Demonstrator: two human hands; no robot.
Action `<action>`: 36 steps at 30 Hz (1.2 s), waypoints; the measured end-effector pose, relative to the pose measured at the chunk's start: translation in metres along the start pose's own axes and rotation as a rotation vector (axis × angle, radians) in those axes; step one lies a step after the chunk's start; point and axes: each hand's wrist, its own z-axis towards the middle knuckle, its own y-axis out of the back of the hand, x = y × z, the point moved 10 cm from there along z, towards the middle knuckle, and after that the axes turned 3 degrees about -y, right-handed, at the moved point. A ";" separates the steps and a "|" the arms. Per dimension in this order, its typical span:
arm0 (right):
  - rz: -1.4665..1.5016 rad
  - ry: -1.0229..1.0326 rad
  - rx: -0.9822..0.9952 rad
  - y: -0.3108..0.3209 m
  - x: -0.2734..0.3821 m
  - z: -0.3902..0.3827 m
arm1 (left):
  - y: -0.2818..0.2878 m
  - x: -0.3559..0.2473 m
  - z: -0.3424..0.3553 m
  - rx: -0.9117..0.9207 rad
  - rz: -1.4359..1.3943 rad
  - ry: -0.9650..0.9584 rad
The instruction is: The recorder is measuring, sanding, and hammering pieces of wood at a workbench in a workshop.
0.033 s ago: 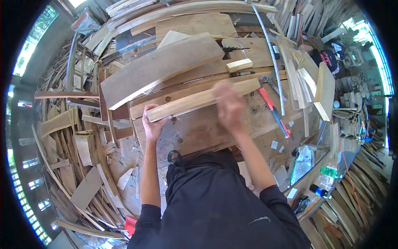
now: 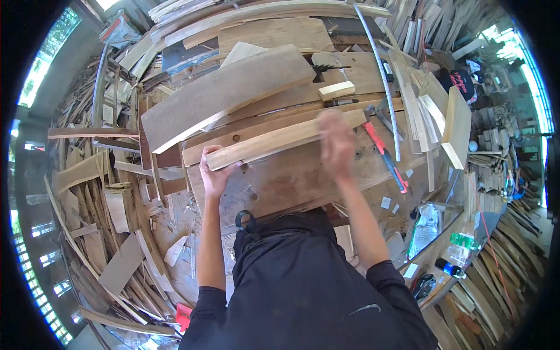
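Observation:
A long, pale wooden bar (image 2: 268, 140) lies slantwise across the workbench (image 2: 286, 184). Its near left end is gripped by my left hand (image 2: 214, 172), the thumb on the near side and fingers behind. My right hand (image 2: 337, 146) is over the bar's right part and smeared by motion, so its fingers and anything under them cannot be made out. Just right of the bar's far end lies a hammer (image 2: 382, 153) with a red and black handle. Behind the bar rests a wide curved board (image 2: 227, 96).
A small wood block (image 2: 336, 90) and a long metal ruler (image 2: 382, 81) lie on the far side. Tall boards (image 2: 457, 125) lean at the right. Plastic bottles (image 2: 464, 248) stand lower right. Offcuts (image 2: 122, 265) pile up at the left.
My right hand has moved to the right along the bar, towards its far end. My left hand and the bar stay in place.

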 end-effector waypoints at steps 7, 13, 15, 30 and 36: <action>-0.055 -0.069 -0.142 0.001 -0.001 0.009 | -0.002 0.003 0.002 -0.012 -0.047 -0.018; 0.186 0.240 0.157 -0.091 0.147 -0.021 | -0.001 0.013 0.001 -0.016 -0.189 -0.014; 0.198 0.315 0.273 -0.092 0.135 -0.016 | -0.003 0.007 -0.001 -0.033 -0.131 -0.038; 0.150 0.079 0.000 -0.066 0.088 -0.009 | -0.003 0.005 0.002 -0.047 -0.031 -0.045; 0.194 0.316 0.231 -0.098 0.158 -0.025 | 0.004 0.015 0.001 -0.076 -0.084 -0.045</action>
